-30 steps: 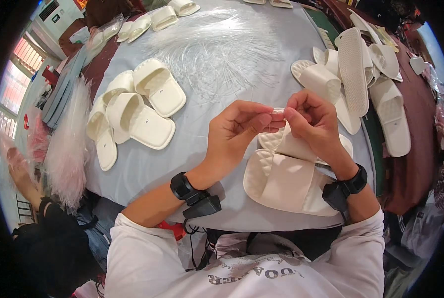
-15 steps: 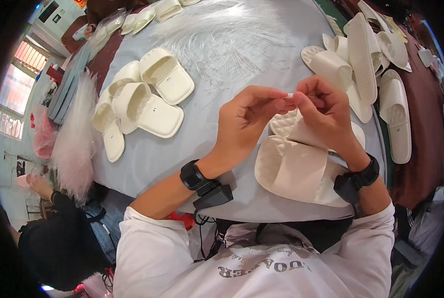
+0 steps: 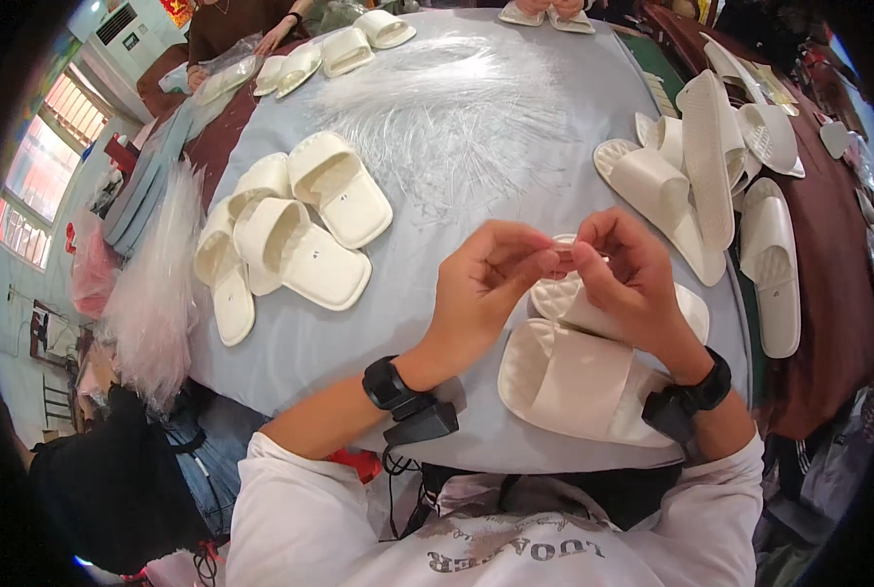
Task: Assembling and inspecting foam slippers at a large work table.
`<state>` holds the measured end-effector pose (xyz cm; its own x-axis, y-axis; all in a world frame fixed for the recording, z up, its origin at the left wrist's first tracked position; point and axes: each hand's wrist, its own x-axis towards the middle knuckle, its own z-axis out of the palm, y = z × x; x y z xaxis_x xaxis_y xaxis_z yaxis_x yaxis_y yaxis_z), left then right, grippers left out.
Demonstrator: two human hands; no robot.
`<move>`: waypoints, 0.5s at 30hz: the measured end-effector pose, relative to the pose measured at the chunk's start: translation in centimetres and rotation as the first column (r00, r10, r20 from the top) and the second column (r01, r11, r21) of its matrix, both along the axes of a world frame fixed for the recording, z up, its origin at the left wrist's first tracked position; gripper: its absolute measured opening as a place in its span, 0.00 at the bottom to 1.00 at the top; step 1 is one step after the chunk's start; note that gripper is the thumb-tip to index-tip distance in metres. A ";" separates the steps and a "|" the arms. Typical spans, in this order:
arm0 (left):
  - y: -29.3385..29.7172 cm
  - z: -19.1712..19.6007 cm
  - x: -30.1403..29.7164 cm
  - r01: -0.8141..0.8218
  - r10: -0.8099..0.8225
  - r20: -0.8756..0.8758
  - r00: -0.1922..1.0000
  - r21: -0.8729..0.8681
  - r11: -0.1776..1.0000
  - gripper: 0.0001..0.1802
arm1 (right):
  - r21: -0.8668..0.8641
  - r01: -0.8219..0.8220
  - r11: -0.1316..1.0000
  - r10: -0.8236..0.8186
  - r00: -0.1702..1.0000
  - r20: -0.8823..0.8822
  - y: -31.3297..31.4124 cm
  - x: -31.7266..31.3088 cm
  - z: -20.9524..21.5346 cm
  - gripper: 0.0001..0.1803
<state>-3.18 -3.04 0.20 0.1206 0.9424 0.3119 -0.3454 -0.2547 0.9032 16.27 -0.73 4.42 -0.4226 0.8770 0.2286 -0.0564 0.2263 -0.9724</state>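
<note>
Both my hands meet in front of me above a pair of off-white slippers. My left hand [image 3: 486,284] pinches a small, clear, looped plastic strand [image 3: 562,239] between thumb and fingertips. From the other side, my right hand [image 3: 641,284] grips the same strand, its fingers curled; the fingertips hide much of it. Below lies the nearer slipper [image 3: 582,380], sole down with its quilted footbed showing. Beside it the other slipper [image 3: 690,311] is partly covered by my right hand. A heap of similar thin clear strands [image 3: 447,108] is spread farther back on the grey cloth.
Several off-white slippers [image 3: 305,249] lie to the left, and more slippers [image 3: 660,181] are piled at the right. A bundle of clear strands [image 3: 153,293] hangs at the table's left edge. Across the table, another person's hands [image 3: 545,8] touch slippers; a second person [image 3: 241,34] handles a bagged slipper.
The view has tilted upward, so the scene sits lower and people across the table show. Between my fingertips the strand now forms a visible loop; both hands stay together.
</note>
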 end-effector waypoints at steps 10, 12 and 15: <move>-0.3 0.2 0.2 -0.047 0.050 -0.127 0.991 0.020 0.999 0.09 | -0.099 -0.034 0.995 0.043 0.995 0.089 0.0 0.5 -0.1 0.07; 0.1 0.1 -0.1 -0.059 0.066 -0.114 0.991 0.060 0.996 0.09 | -0.096 -0.045 0.994 0.052 0.996 0.071 0.2 0.0 0.0 0.07; 0.3 -0.3 -0.4 -0.069 0.080 -0.107 0.991 0.098 0.993 0.09 | -0.115 -0.073 0.991 0.079 0.996 0.043 0.2 -0.2 -0.2 0.07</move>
